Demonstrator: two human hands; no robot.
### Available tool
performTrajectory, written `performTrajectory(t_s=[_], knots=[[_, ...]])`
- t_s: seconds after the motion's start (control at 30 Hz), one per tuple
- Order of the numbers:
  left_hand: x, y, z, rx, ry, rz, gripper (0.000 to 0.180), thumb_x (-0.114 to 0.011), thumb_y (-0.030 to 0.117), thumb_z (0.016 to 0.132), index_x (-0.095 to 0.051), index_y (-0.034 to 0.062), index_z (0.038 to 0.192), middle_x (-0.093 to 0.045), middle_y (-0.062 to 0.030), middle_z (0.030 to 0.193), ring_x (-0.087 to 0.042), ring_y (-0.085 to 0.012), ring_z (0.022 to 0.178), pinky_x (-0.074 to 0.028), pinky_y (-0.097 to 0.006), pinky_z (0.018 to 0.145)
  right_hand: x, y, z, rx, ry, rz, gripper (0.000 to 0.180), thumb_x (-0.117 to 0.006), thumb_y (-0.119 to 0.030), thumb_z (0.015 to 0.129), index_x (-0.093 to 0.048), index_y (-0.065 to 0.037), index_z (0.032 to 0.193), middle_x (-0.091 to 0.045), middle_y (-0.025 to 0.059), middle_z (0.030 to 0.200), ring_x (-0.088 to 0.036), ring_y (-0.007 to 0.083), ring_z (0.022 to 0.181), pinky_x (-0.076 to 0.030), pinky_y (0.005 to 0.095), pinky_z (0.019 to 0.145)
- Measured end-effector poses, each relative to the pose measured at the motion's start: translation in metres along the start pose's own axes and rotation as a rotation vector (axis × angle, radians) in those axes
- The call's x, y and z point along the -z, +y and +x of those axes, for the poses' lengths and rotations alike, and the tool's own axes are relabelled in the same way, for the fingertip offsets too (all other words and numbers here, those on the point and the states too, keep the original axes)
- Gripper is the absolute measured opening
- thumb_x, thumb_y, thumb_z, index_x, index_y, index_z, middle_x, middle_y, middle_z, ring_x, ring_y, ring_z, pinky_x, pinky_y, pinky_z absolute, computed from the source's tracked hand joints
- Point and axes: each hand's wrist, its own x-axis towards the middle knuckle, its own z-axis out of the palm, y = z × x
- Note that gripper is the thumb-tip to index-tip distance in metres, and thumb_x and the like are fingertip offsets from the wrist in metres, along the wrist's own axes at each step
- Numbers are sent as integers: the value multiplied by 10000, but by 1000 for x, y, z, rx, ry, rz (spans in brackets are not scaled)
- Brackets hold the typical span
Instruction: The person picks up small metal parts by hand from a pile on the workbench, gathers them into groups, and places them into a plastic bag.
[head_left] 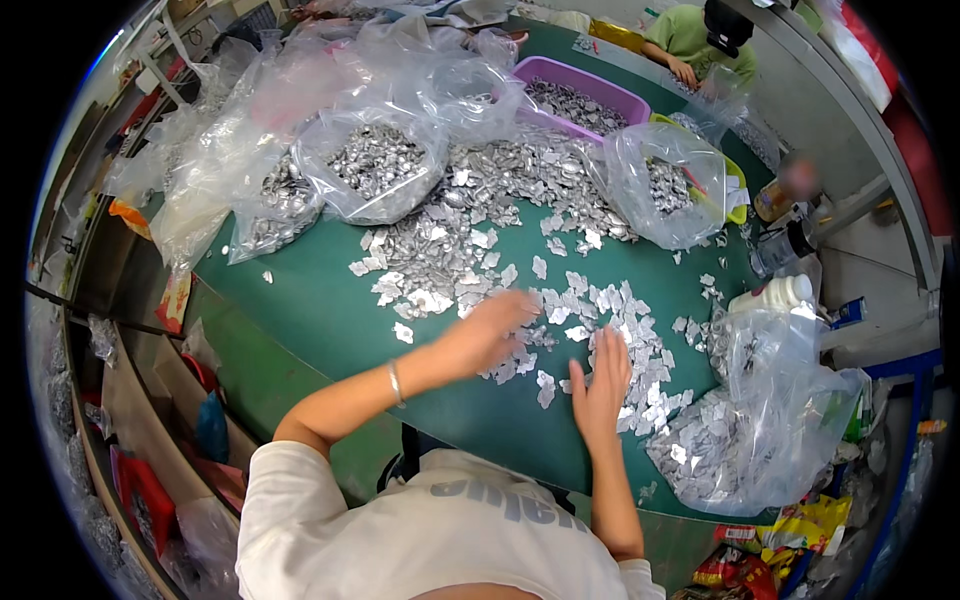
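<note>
Across the green table [325, 320], silvery pieces [650, 378] are lying around the left hand [492, 328], fingers too blurred to tell, and right hand [602, 382], fingers resting nearly together, thumb apart. Pieces are looking light and stiff, likely best pinched by edges.

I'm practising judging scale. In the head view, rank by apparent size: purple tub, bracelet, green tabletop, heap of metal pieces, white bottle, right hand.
1. Green tabletop
2. Heap of metal pieces
3. Purple tub
4. Right hand
5. White bottle
6. Bracelet
True sizes may differ.
</note>
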Motion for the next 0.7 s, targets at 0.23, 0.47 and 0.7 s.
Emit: performTrajectory(t_s=[0.23,0.47,0.7], knots=[[-46,11,-36,25,-255,444,536,-621,110,779,-502,114,1302,-364,-64,1452,-308,-295,1349,-234,-636,1038,-22,14,4,114,-251,-212,517,-617,-300,864,-493,-47,1297,-372,173,1420,-291,382,1347,-177,607,1070],[-12,14,-61,174,-163,297,448,-583,-63,743,-576,53,1176,-461,-77,1334,-356,-302,1322,-202,-657,1052,-3,-7,-32,161,-270,171,299,-681,-122,793,-633,-50,1079,-561,113,1213,-454,312,1211,-269,474,1028],[-31,24,-47,179,-16,223,379,-628,-17,768,-575,52,1137,-540,-88,1117,-513,-260,1072,-327,-487,954,-12,-14,-18,128,-168,-42,289,-718,-128,726,-633,-27,983,-540,81,1074,-475,277,1008,-337,403,835]])
